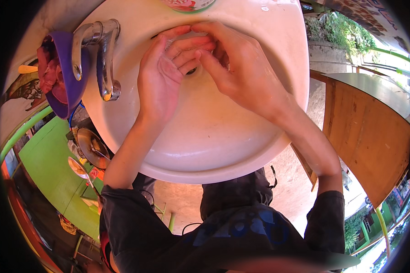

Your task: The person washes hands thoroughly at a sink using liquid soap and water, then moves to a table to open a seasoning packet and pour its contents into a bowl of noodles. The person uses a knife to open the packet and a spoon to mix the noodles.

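Observation:
My left hand (160, 73) is held over the white washbasin (205, 136), palm turned inward and fingers curved. Facing it, my right hand (241, 63) is cupped, its thumb and fingertips meeting the fingers of the left. Both look wet, with a whitish film in places. I see no object between them, though the right palm is mostly hidden. The dark drain opening (191, 71) shows just below the left fingers. To the left, a chrome faucet (106, 61) stands on the basin's rim; I see no water running from it.
A purple bowl (63, 75) with reddish-pink contents sits left of the faucet. A labelled container (188, 4) stands at the back rim. Lower left are a green counter (51, 160), a wok (91, 146) and a ladle (78, 168). A brown wooden panel (365, 126) stands right.

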A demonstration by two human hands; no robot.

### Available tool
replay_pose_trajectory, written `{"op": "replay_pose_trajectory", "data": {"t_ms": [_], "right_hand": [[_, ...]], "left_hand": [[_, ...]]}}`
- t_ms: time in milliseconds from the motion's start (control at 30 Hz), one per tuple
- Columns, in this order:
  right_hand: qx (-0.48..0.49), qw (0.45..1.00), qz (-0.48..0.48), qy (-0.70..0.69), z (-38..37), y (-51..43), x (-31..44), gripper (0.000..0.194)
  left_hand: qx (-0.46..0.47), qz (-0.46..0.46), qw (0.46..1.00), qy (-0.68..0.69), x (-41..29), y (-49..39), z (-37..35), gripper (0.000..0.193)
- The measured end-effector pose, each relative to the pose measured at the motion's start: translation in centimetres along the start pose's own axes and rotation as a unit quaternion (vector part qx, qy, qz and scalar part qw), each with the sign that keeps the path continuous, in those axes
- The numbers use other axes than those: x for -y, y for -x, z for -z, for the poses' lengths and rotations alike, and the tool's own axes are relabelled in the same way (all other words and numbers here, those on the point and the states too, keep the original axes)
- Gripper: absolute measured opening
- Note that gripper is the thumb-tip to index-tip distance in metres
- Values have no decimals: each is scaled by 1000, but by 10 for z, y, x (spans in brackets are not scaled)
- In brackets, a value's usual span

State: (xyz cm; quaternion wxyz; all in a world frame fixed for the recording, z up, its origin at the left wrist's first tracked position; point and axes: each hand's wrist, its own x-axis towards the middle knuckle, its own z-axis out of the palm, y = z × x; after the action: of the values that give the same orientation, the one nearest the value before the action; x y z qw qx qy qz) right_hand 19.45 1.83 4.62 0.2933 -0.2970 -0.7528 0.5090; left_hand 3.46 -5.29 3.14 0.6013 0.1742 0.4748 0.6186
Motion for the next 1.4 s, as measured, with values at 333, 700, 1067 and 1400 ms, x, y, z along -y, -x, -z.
{"op": "replay_pose_trajectory", "data": {"t_ms": [333,700,1067,1400], "right_hand": [[-25,999,-19,18,-3,-5,-6,24],[-19,999,8,50,-1,-6,-5,24],[-3,999,-24,44,-2,-8,-2,21],[-2,998,-2,64,0,-6,-3,22]], "left_hand": [[-6,-24,999,-33,-3,8,-7,52],[0,-38,998,-55,-3,13,-12,55],[41,-90,991,-87,2,19,-13,58],[25,-60,997,-50,-3,15,-9,58]]}}
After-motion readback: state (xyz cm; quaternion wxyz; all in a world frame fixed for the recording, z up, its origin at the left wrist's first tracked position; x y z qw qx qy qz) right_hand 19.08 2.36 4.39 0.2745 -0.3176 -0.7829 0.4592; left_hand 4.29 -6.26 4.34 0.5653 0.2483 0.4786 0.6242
